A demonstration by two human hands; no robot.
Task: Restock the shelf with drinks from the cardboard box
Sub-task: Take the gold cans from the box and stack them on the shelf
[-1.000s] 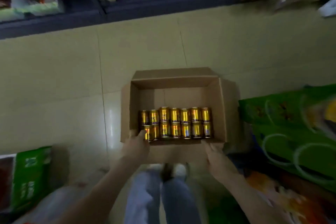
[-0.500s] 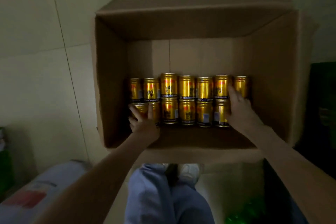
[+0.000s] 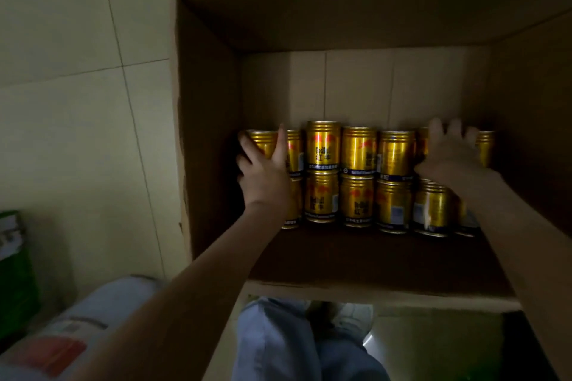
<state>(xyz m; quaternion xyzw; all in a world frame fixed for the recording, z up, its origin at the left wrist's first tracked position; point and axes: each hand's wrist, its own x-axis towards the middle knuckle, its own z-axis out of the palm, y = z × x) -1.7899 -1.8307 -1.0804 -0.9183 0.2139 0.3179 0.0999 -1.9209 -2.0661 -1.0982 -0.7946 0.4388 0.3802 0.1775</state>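
1. The cardboard box [image 3: 204,133] is holding two rows of gold cans [image 3: 359,151].
2. The left hand [image 3: 266,176] is curling its fingers around the end can [image 3: 261,141] at 9 o'clock.
3. The right hand [image 3: 448,161] is spreading its fingers over the cans at 3 o'clock; whether it has a grip cannot be told.

Quantity: 1 cardboard box [image 3: 204,102]. It contains 13 visible gold drink cans [image 3: 359,150]: 7 in the far row and 6 in the near row. Others may be hidden. 2 hands: left hand [image 3: 266,176], right hand [image 3: 448,161].

Gold cans [image 3: 358,151] with red emblems and blue bands in a brown cardboard box [image 3: 356,18].
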